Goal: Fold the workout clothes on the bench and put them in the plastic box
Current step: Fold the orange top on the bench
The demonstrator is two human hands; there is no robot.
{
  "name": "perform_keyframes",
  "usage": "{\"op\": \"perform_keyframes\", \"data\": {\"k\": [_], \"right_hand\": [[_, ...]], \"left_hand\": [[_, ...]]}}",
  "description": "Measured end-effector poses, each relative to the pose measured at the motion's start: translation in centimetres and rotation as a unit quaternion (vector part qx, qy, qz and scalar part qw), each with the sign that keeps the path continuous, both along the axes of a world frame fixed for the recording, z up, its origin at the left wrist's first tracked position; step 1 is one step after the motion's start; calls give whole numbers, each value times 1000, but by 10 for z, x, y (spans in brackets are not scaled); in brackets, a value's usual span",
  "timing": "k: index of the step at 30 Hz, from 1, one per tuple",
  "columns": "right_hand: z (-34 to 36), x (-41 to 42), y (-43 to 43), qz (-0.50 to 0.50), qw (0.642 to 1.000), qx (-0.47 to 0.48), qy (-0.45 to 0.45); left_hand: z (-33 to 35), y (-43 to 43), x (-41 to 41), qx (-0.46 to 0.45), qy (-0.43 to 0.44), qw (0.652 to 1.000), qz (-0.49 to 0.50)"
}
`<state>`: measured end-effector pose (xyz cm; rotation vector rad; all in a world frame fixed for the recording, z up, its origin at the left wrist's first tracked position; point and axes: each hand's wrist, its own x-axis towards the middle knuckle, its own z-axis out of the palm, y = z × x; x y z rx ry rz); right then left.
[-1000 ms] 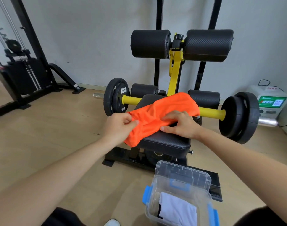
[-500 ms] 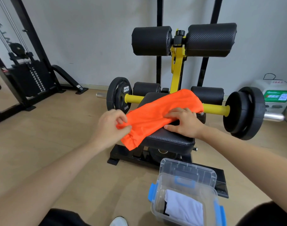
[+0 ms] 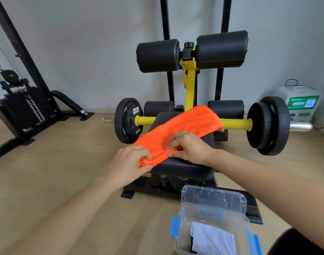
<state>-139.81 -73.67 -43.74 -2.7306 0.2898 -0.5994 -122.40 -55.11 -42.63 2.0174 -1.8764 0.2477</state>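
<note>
My left hand [image 3: 129,161] is closed on the near corner of the orange shirt [image 3: 179,129], thumb and fingers pinching the cloth where it hangs off the front left edge of the bench seat [image 3: 183,167]. My right hand [image 3: 189,147] lies just beside it, to its right, fingers bent and spread a little, pressing down on the same shirt; its fingertips rest on the cloth and its thumb lies along the shirt's lower edge, against the black pad. Whether that hand grips the cloth or only holds it flat, I cannot tell. The two hands nearly touch across a fold of orange.

Away from my hands the shirt stretches up and to the right across the seat, its far end draped by the yellow bar [image 3: 234,123] that carries the weight plates [image 3: 267,126].

Below my right wrist, on the floor [image 3: 47,172] in front of the bench, the clear plastic box [image 3: 187,234] with blue clips stands open, its lid [image 3: 212,197] leaning behind it. A folded white garment [image 3: 212,238] lies inside.
</note>
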Motion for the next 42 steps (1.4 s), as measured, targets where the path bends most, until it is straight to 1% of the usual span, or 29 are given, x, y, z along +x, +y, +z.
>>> {"op": "perform_keyframes", "data": {"k": [2,4,9,11,12,16,18,21,24,26,29,30,32,34,36,39,42], "right_hand": [[4,1,-1,1,1000,24,-3],[7,1,-2,-8,998,58,-3],[10,2,-3,-38,992,117,1],[10,2,-2,-39,992,122,3],[9,1,-1,-38,992,117,5],[5,-2,2,-36,995,88,6],[5,-3,4,-37,997,66,-1],[4,-4,9,-34,999,20,0],[3,-4,11,-35,999,-3,0],[2,-3,14,-39,999,-15,-8],[-1,-3,17,-46,998,-39,-13],[-1,-3,17,-49,998,-44,-12],[-1,-2,19,-55,997,-48,-6],[-1,-1,22,-57,997,-51,-7],[-2,1,26,-55,997,-56,-2],[-1,7,39,-39,998,-41,0],[4,15,58,-1,998,28,-60]], "left_hand": [[6,4,4,-16,21,1000,13],[12,8,6,-42,67,996,27],[24,19,12,-99,229,968,31],[29,26,17,-77,272,959,33],[31,31,22,-57,273,959,40],[33,51,51,11,183,977,110],[31,58,57,18,188,975,118],[26,53,48,8,205,976,69],[20,38,32,-5,178,984,10],[10,29,23,9,131,991,-4],[-5,18,16,51,-17,998,23],[-8,15,16,53,-42,997,34],[-13,11,16,44,-59,996,47],[-18,7,17,17,-59,997,44],[-18,4,18,-17,-17,999,32],[-12,4,21,-23,120,992,11],[0,9,16,-16,255,967,-21]]}}
